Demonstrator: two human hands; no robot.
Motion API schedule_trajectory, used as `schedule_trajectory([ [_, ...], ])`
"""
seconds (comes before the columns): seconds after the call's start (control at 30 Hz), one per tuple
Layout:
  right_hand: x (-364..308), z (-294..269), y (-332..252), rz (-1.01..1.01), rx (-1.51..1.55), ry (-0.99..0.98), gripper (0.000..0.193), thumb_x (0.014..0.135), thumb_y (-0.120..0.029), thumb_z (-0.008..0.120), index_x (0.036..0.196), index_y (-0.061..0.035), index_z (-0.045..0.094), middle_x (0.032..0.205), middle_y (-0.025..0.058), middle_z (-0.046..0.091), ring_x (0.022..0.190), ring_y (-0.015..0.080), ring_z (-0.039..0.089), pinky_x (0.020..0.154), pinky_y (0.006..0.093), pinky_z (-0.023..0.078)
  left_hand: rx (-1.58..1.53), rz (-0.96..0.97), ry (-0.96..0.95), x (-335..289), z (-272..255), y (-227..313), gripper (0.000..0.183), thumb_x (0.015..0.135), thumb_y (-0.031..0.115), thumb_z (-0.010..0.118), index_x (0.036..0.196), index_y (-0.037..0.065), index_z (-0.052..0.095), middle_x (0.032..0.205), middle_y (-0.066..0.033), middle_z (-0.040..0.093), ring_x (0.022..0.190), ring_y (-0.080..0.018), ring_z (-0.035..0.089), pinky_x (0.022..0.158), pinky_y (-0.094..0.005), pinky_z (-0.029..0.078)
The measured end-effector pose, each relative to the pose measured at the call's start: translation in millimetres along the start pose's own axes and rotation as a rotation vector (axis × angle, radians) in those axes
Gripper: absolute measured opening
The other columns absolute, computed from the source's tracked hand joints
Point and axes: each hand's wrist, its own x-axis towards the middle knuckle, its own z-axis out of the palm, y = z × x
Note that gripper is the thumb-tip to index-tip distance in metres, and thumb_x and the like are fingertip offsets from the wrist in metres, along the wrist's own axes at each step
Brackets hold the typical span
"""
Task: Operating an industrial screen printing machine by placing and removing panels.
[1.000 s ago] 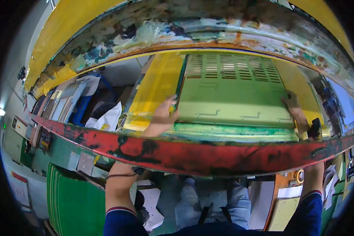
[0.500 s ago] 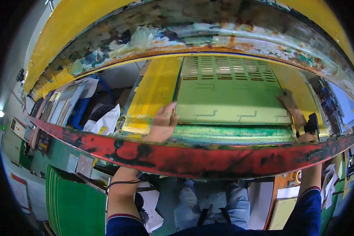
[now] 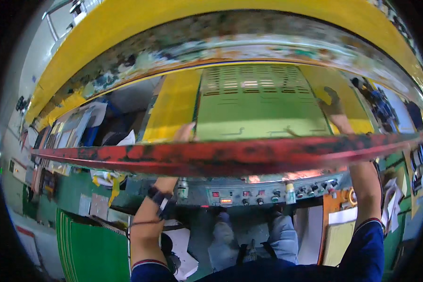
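The green sheet [image 3: 258,113] lies between the left hand [image 3: 184,132] and right hand [image 3: 331,104], at its side edges; whether either grips it, I cannot tell. Just nearer than the hands, a red bar [image 3: 221,155] cuts across, hiding part of the left; beyond them spans a stained beam [image 3: 249,44], while a knobbed control panel [image 3: 235,195] sits between the forearms.
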Motion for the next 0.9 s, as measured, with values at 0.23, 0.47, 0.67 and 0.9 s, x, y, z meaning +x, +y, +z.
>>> schedule_trajectory([
  [0.23, -198, -103, -106, -0.187, 0.267, -0.182, 0.034, 0.084, -0.015, 0.069, 0.115, -0.0029, 0.062, 0.111, 0.0157, 0.065, 0.104, 0.0274, 0.062, 0.090, 0.0391, 0.049, -0.102, 0.083, 0.037, -130, 43, 78, 0.029, 0.095, 0.010, 0.052, 0.119, -0.005, 0.058, 0.106, -0.0185, 0.068, 0.097, -0.0244, 0.066, 0.088, -0.0355, 0.050],
  [0.47, -425, -64, -61, -0.039, 0.162, -0.444, 0.037, 0.078, -0.018, 0.067, 0.111, -0.0011, 0.062, 0.106, 0.0175, 0.064, 0.102, 0.0356, 0.060, 0.093, 0.0451, 0.047, -0.240, -0.218, -0.076, -262, 59, 81, 0.025, 0.096, 0.006, 0.051, 0.116, -0.007, 0.058, 0.100, -0.0150, 0.068, 0.087, -0.0202, 0.065, 0.082, -0.0321, 0.052],
  [0.67, -569, -143, 77, 0.283, -0.578, -0.430, 0.060, 0.073, -0.020, 0.070, 0.129, -0.0040, 0.053, 0.130, 0.0145, 0.054, 0.122, 0.0334, 0.047, 0.105, 0.0425, 0.036, -0.265, -0.284, -0.325, -261, 112, 90, 0.025, 0.095, 0.005, 0.052, 0.117, -0.007, 0.058, 0.101, -0.0153, 0.067, 0.089, -0.0197, 0.065, 0.082, -0.0305, 0.052],
  [0.9, -533, -180, 83, 0.364, -0.568, -0.609, 0.067, 0.076, -0.024, 0.072, 0.136, -0.0094, 0.047, 0.142, 0.0095, 0.044, 0.131, 0.0326, 0.038, 0.108, 0.0496, 0.030, -0.288, -0.275, -0.434, -255, 135, 105, 0.026, 0.094, 0.003, 0.053, 0.119, -0.004, 0.058, 0.102, -0.0147, 0.067, 0.093, -0.0192, 0.065, 0.086, -0.0310, 0.051],
])
